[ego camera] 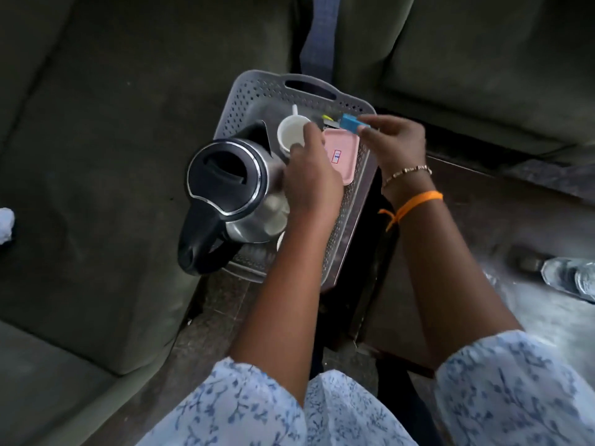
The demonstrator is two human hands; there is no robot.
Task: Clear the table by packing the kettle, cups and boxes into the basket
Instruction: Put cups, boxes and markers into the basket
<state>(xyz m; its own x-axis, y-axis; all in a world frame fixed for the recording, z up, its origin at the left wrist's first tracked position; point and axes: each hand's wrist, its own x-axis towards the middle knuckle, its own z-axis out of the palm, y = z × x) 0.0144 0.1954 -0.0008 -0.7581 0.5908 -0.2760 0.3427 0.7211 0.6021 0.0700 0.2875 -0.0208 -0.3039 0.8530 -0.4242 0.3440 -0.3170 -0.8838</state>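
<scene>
Nearest to us, both forearms come out of blue flowered sleeves (244,410). Our left hand (310,181) reaches into the grey basket (349,217) between the kettle (230,185) and the pink box (344,156); we cannot tell if its fingers hold anything. The kettle stands in the basket's left side, beside a white cup (291,133). Farther, our right hand (397,146) pinches a small blue box (352,123) over the basket's far right corner.

There was one kettle (225,188), one basket (257,91) and one pink tray (341,149). At least two white cups (291,135) (277,217) showed, plus one blue box (352,123). One water bottle (570,276) lay at right.
</scene>
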